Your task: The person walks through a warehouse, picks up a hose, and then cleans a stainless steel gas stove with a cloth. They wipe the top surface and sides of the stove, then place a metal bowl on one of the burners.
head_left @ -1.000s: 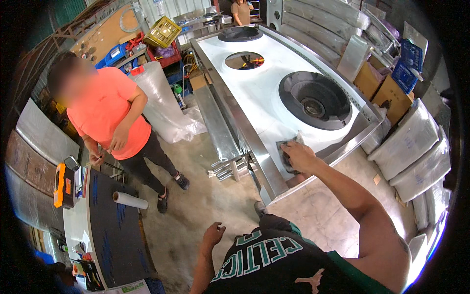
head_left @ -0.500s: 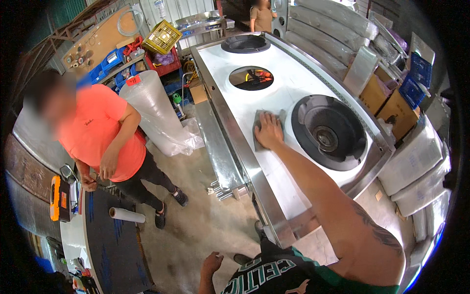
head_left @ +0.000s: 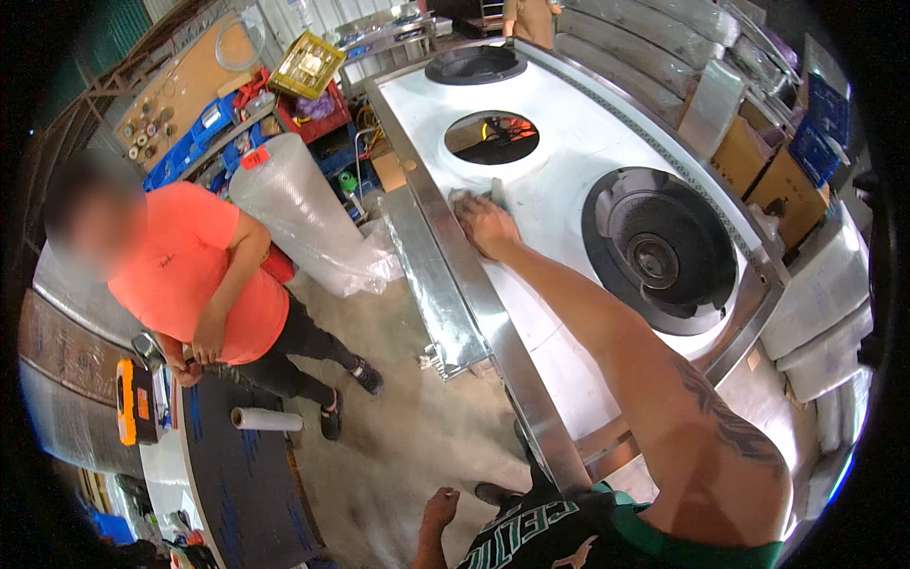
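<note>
My right arm reaches across the white top [head_left: 561, 372] of a long steel-framed cooking station. My right hand [head_left: 490, 228] presses a grey cloth [head_left: 499, 192] against it near the left steel rim, fingers curled over the cloth. Close beyond the hand is a round opening [head_left: 492, 138] with cables seen through it. To the right of my forearm sits a large black burner ring [head_left: 661, 251], and a second black ring [head_left: 476, 64] lies at the far end. My left hand [head_left: 441, 506] hangs low by my side, loosely closed, with nothing visible in it.
A person in an orange shirt [head_left: 199, 275] stands at left beside a dark-topped table [head_left: 248, 474] bearing a film roll [head_left: 266, 419]. A bubble-wrap roll [head_left: 305, 213] stands behind. Wrapped panels and cardboard boxes [head_left: 787, 194] line the right; another person [head_left: 533, 21] is far back.
My right hand has slid the cloth leftward and away from me, from beside the large burner ring to the left rim. Its fingers have curled. The whole view has shifted slightly.
</note>
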The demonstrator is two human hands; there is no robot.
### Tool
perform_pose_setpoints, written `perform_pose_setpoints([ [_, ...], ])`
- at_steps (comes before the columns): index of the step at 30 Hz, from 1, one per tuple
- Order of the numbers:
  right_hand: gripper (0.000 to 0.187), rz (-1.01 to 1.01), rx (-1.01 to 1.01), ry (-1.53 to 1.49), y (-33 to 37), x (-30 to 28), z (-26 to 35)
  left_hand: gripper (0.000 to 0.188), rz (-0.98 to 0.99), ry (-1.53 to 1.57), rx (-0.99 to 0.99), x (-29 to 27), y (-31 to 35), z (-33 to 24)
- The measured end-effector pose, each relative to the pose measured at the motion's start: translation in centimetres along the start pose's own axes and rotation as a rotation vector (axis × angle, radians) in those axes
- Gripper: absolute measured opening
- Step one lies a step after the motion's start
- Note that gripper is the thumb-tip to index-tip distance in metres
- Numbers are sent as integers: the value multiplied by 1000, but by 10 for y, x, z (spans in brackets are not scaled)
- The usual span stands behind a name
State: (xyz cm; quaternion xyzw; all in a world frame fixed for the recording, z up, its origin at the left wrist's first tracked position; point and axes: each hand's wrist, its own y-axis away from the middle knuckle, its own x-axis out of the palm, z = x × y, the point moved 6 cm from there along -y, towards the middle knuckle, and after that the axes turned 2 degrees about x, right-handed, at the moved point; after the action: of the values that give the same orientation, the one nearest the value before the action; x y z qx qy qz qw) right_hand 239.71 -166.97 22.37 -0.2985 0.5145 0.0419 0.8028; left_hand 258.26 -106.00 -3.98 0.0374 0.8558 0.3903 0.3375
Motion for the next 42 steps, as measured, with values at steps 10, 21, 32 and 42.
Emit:
perform_pose_setpoints([
  [10,54,343,-291,144,289,-152,51,38,34,-370,473,27,-42,90],
  [21,62,145,153,256,178,-92,35,37,148,255,-277,53,-5,176],
  [32,70,-102,1033,378,-31,-64,-187,31,-244,604,-473,64,28,162],
  [42,71,24,540,488,-13,11,-44,33,206,752,-955,124,100,200],
])
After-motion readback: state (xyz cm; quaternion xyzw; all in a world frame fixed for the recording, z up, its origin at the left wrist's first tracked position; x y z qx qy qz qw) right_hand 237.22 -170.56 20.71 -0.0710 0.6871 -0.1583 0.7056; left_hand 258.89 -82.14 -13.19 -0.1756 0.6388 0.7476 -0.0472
